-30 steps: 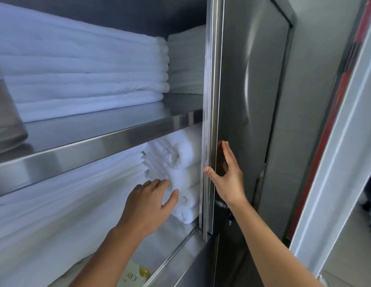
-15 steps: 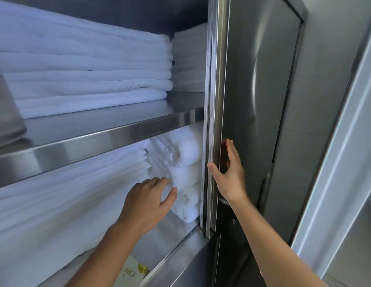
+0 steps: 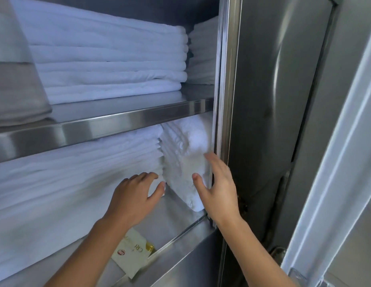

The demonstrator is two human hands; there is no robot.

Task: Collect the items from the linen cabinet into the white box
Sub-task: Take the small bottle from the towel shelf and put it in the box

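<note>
The towel stack [image 3: 183,162] sits on the lower shelf [image 3: 174,211], between both hands. Right hand [image 3: 218,193], the nearer: fingers straight and spread against its right side, gripping nothing. Left hand [image 3: 135,195]: fingers loosely bent just left of it, contact unclear through blur. The towel stack's long axis is vertical, with its folded ends toward the fingers

two hands: one left hand [image 3: 135,195], one right hand [image 3: 219,195]. two steel shelves: the upper shelf [image 3: 118,125], the lower shelf [image 3: 180,218]. four white linen stacks: the upper sheet stack [image 3: 110,65], the upper side stack [image 3: 203,52], the lower sheet stack [image 3: 66,175], the towel stack [image 3: 184,158]. one grey folded cloth [image 3: 12,90]. one printed packet [image 3: 135,253]. one steel door [image 3: 273,100].
</note>
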